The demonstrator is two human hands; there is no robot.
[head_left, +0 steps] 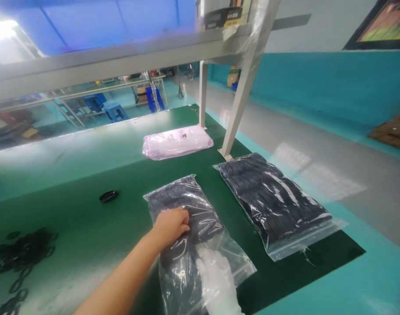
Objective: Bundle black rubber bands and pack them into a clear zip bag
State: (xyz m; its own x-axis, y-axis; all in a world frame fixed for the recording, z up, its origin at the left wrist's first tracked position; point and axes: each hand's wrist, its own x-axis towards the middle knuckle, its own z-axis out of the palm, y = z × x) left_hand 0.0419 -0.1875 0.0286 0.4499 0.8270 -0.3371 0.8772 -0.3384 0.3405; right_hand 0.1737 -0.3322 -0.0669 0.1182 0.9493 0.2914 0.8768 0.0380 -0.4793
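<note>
A clear zip bag filled with stacked black rings lies on the green table in front of me. My left hand, bare, is on top of it with the fingers curled closed against the plastic. My right hand, in a white glove, is at the near end of the same bag, around its open end. Clear film lies about the glove, and I cannot tell whether the hand is inside the bag; its fingertips are hidden. To the right lies a second, full zip bag of black rings.
A single black ring lies left of the bag, and a loose heap of black rings is farther left. A pinkish plastic package lies behind, beside the white shelf post. A shelf beam crosses above the table.
</note>
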